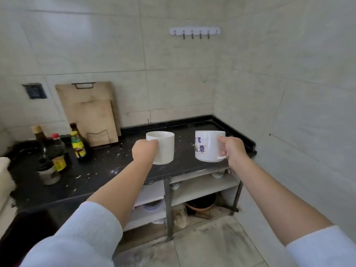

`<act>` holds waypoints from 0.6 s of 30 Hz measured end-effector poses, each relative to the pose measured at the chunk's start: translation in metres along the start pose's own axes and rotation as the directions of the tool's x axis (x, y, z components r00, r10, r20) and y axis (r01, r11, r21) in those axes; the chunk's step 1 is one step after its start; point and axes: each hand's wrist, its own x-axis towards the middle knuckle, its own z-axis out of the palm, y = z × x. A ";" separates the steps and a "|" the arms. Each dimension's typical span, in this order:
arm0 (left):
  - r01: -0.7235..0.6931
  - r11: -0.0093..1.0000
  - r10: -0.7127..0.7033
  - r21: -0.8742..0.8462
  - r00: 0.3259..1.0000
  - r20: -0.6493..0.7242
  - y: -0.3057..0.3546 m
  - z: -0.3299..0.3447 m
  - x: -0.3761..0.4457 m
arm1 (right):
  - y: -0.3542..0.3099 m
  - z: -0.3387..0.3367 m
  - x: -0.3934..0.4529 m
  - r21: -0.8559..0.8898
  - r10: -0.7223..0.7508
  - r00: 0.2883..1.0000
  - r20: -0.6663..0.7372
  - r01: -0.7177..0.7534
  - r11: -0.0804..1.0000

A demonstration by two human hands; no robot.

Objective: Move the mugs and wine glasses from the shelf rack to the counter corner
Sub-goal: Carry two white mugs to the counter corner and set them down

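The left hand (pixel 144 151) gripped a plain mug (pixel 163 147), the right hand (pixel 232 150) a printed mug (pixel 207 146); both should be lowered upright into the counter's (pixel 107 170) far right corner.

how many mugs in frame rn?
2. A plain white mug in the left hand, and a white mug with blue print in the right hand, both held above the black counter. More may sit hidden on the shelves below.
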 end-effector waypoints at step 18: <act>0.299 0.899 -0.237 -0.320 0.947 0.219 0.088 0.276 0.232 | -0.002 -0.005 0.358 -0.207 0.229 0.972 -0.050 -0.235 0.950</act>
